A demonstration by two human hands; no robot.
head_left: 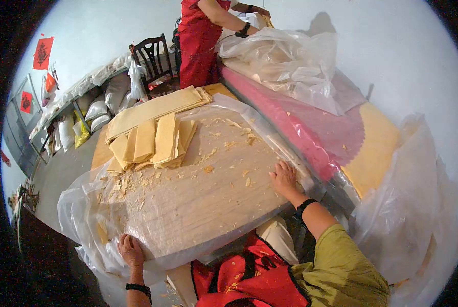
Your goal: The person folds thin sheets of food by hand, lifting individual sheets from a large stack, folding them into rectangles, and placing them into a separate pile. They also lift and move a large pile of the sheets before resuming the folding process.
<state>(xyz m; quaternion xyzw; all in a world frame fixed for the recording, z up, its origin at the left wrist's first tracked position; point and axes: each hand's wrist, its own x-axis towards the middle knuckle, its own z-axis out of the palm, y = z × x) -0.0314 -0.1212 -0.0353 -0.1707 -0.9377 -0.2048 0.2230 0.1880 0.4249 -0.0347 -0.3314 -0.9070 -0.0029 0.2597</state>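
Note:
My left hand (131, 249) rests at the near left edge of the table, fingers extended on the clear plastic sheet (188, 215) that covers the wooden top. Over at the right edge, my right hand (283, 177) lies with its fingers apart on the same plastic, holding nothing. Pale yellow crumbs and flakes (121, 187) are scattered across the sheet. Beyond them sit folded yellow sheets (155, 140) in small stacks, behind which is a long flat stack (157, 111) of similar thin sheets. Neither hand touches the stacks.
A second table with a pink cover (300, 112) stands at the right, bearing bunched plastic (285, 56). A co-worker in a red apron (201, 46) works there. Loose plastic (403, 204) hangs at my right. A dark chair (155, 61) and filled sacks (98, 107) are behind.

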